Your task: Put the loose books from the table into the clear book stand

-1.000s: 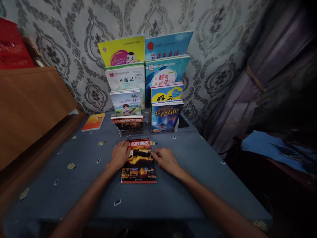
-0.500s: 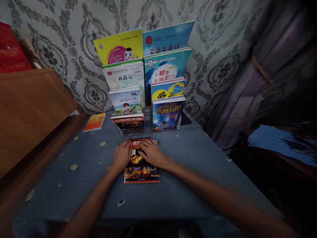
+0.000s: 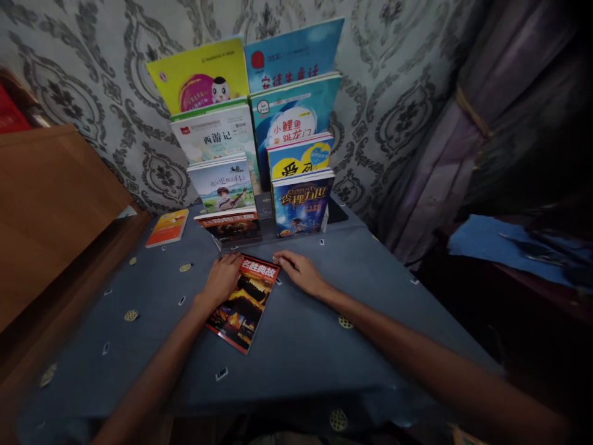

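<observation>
A paperback book (image 3: pixel 250 293) with a dark cover and a red title band lies turned at an angle on the blue tablecloth (image 3: pixel 296 352). My left hand (image 3: pixel 224 275) is closed on its upper left edge, covering that corner. At the book's upper right corner is my right hand (image 3: pixel 299 270), its fingers stretched out and thumb apart. Whether its fingertips touch the cover is hard to tell. Just beyond both hands, a clear tiered stand (image 3: pixel 264 233) holds two columns of upright books, among them a blue book (image 3: pixel 303 207) and a dark animal book (image 3: pixel 231 228) in front.
An orange and yellow book (image 3: pixel 167 228) lies at the table's far left. Left of the table stands a wooden cabinet (image 3: pixel 50 204). A patterned wall is behind the stand, with a purple curtain (image 3: pixel 430 179) at right. A blue cloth (image 3: pixel 491 244) lies beyond the right edge.
The book has swung from straight to slanted, its lower end moving left. My right hand has slid off the cover to the right corner; my left hand stays on the left edge. The view has shifted slightly.
</observation>
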{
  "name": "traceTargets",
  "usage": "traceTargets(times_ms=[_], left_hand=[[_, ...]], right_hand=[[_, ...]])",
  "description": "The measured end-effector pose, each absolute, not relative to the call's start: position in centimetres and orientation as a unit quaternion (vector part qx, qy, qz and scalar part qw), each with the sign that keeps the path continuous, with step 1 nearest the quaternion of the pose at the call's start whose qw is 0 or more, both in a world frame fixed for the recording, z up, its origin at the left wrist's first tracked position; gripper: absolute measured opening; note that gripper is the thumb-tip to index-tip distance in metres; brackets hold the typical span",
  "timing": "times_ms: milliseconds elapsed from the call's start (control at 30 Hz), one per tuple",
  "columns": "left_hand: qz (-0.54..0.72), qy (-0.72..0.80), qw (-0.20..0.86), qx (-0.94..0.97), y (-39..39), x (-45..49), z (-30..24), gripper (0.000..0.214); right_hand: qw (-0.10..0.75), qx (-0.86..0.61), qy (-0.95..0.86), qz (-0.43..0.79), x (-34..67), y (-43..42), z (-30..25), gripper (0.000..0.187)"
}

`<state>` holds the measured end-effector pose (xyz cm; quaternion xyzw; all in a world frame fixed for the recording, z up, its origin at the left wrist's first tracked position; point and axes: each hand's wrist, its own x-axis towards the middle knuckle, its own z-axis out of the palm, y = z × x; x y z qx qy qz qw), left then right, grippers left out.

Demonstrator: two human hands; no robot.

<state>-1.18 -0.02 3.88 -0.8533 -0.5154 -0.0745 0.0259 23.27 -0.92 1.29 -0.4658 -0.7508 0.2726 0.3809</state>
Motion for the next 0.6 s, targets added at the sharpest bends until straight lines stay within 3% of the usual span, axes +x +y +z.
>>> traceTargets(times_ms=[200,600], left_hand=[[-0.132,-0.472,0.006,-0.872,-2.9,3.6,4.2,0.03],[-0.06,-0.523,0.05,-0.848,-3.8,6.2,5.2,0.023]], right_hand=[[0.437,-0.454,-0.703,0.33,23.6,-0.8,0.8,0.033],[0.47,-0.448,-0.67,0.36,23.7,-0.5,0.8,0.034]])
